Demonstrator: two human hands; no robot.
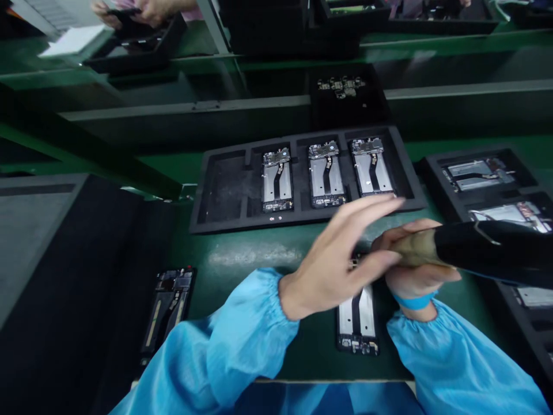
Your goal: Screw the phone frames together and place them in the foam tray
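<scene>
My right hand (415, 253) is wrapped around a black electric screwdriver (488, 248) with a tan grip; its tip is hidden behind my hands. Slightly blurred, my left hand (337, 259) has its fingers stretched out and holds nothing, reaching across near the screwdriver's grip. Below both hands an opened phone (356, 317) lies on the green bench (311, 351), its upper end covered by my hands. Another opened phone (168, 311) rests at the left, partly behind my left sleeve. Past my hands, a black foam tray (224, 225) bears three opened phones (277, 180) in its slots.
To the right, another black tray (449, 202) carries more opened phones (477, 174). Small circuit boards (341, 86) sit on a black pad at the back. A tall black box (82, 248) stands at left, beside a green post (142, 173). Across the bench, another person's hands (147, 11) hold something dark.
</scene>
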